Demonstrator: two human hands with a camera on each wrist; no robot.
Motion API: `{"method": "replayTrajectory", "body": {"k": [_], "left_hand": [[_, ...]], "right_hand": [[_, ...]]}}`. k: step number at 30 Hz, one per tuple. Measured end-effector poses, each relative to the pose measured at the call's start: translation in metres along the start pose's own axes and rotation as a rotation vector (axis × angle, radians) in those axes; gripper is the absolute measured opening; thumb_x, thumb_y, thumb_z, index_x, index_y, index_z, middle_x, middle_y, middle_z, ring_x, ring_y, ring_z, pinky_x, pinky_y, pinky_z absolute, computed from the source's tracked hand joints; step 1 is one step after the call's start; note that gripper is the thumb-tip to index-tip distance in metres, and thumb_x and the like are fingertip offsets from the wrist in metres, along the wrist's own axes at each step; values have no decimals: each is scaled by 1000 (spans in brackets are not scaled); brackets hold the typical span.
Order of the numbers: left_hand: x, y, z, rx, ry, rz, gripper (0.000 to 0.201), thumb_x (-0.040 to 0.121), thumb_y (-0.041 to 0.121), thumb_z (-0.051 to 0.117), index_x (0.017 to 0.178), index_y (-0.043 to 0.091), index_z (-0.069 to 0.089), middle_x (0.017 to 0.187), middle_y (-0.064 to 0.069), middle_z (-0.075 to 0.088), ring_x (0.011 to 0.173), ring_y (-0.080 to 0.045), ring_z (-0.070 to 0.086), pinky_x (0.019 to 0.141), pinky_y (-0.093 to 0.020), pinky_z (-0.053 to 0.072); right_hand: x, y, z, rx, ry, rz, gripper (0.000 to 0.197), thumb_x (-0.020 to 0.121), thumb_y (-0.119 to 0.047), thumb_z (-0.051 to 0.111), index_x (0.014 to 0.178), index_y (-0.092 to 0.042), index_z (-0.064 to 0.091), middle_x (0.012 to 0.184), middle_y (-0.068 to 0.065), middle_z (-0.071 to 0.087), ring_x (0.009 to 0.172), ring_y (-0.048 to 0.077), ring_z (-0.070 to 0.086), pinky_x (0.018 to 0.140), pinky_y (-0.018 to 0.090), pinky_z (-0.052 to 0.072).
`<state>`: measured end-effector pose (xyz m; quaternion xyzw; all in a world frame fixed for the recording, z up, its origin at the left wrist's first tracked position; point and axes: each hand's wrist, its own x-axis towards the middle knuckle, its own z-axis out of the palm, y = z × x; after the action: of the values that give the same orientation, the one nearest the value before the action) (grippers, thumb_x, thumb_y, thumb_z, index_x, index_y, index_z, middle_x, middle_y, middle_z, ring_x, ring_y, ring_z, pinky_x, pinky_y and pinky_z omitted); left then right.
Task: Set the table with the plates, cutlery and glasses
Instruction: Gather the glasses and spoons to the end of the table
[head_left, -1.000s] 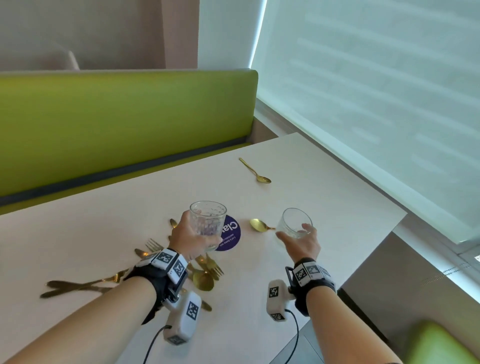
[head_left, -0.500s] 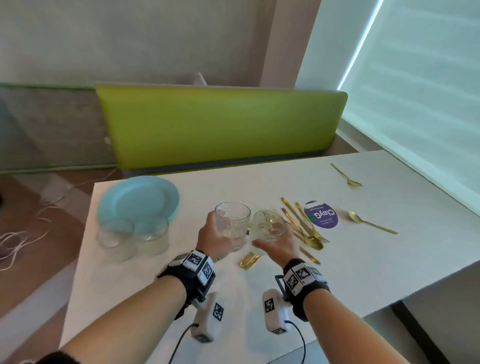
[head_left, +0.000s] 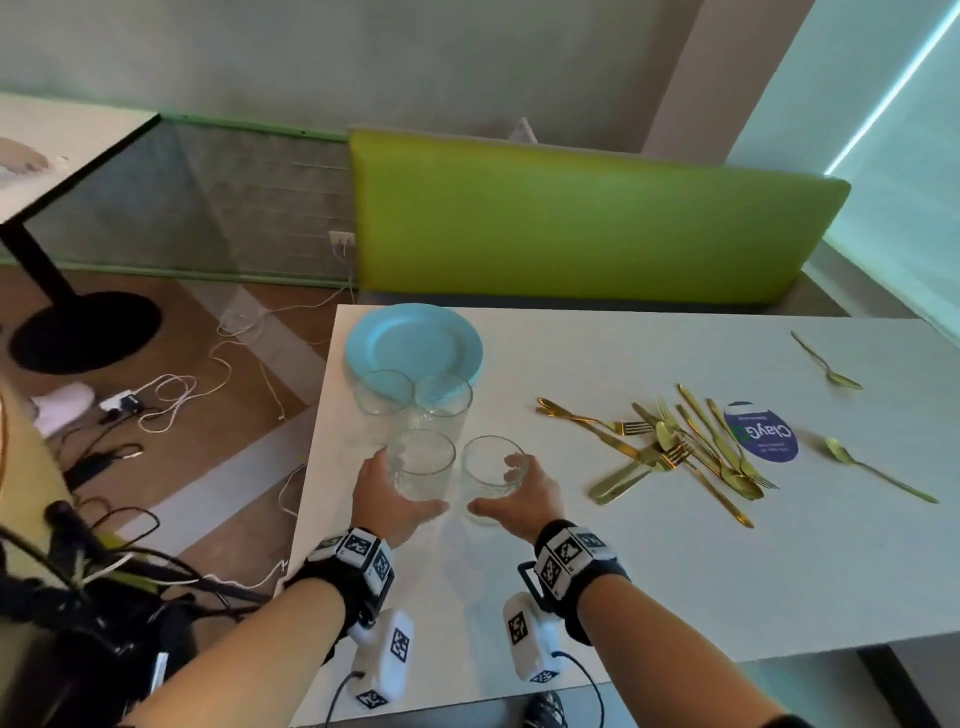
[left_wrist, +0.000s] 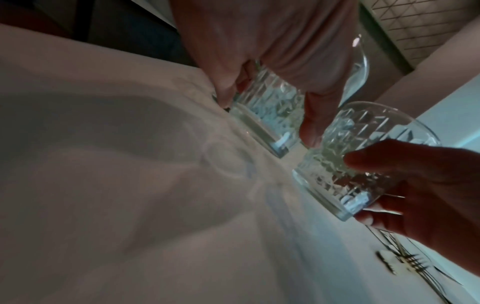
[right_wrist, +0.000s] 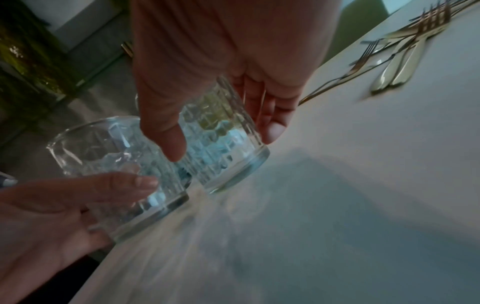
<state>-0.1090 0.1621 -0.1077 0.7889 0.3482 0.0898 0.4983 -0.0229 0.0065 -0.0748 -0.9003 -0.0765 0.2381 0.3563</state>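
Note:
My left hand (head_left: 397, 491) grips a clear patterned glass (head_left: 421, 467), seen close in the left wrist view (left_wrist: 267, 107). Right beside it, my right hand (head_left: 519, 493) grips a second glass (head_left: 491, 465), tilted a little in the right wrist view (right_wrist: 223, 133). Both glasses are low at the white table (head_left: 675, 571), near its left end. Just behind them stand two more glasses (head_left: 383, 397) (head_left: 444, 402) in front of a light blue plate (head_left: 415, 338). A pile of gold cutlery (head_left: 675, 447) lies to the right.
A purple round sticker (head_left: 761, 431) lies under the cutlery's right side, with single gold spoons (head_left: 878, 470) (head_left: 826, 361) beyond it. A green bench back (head_left: 571, 228) runs behind the table. Cables (head_left: 171, 395) cover the floor left of the table edge.
Both hands have carried their glasses leftward, from beside the purple sticker to the left end of the table near the plate and the two other glasses. My view has turned left.

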Motion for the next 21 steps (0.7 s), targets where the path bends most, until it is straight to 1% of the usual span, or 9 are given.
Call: {"method": "replayTrajectory", "body": {"k": [1,3,5,7,9,14,18,21], "left_hand": [[1,-5,-3,-5,7,-8,95,48,21,92,131,14,46,128,-8,51,120,-23,51,101,-34,44],[3,-14,-8,-22,23,-22,96,46,21,93,130,13,47,128,-8,52,120,-23,53,101,-37,45],[5,-20,-11,-19,30,-30,97,47,20,93,131,14,46,130,-8,52,121,-23,52,102,-37,44],[7,-24,-13,0,33,-29,96,48,19,92,132,14,45,131,-7,52,123,-23,52,102,-33,43],[9,-26,-13,20,40,-28,96,49,19,91,133,16,44,133,-6,53,123,-22,51,101,-31,42],[14,-25,-11,33,38,-23,98,49,18,90,134,15,43,135,-6,52,125,-24,50,103,-32,42],[17,-26,-10,67,79,-33,93,49,20,87,132,16,47,129,-5,54,122,-25,52,98,-32,45],[21,-30,-14,84,103,-57,95,49,16,87,134,13,45,129,-9,52,122,-27,51,100,-34,45]], "right_hand": [[-1,-1,7,-4,-9,0,79,61,-33,84,128,-19,45,123,2,57,112,18,54,88,22,42],[-2,-3,16,-11,-11,-5,79,62,-32,84,129,-18,45,124,2,57,112,17,54,86,19,41],[-2,-5,22,1,1,-2,79,62,-31,84,129,-17,44,124,2,58,113,17,54,85,18,40],[0,-8,27,15,15,-2,79,63,-29,84,130,-17,44,125,2,58,113,18,55,86,19,41],[1,-10,32,18,25,-7,80,62,-29,84,131,-17,43,126,2,57,114,18,54,91,22,42],[6,-12,38,22,32,-22,83,62,-27,84,133,-19,42,129,2,57,119,20,53,96,25,42],[10,-16,40,37,21,-20,83,63,-26,84,134,-19,41,128,3,57,119,20,53,96,25,42],[14,-19,42,31,-6,-27,86,62,-27,84,135,-19,39,129,4,56,119,21,53,98,27,44]]}}
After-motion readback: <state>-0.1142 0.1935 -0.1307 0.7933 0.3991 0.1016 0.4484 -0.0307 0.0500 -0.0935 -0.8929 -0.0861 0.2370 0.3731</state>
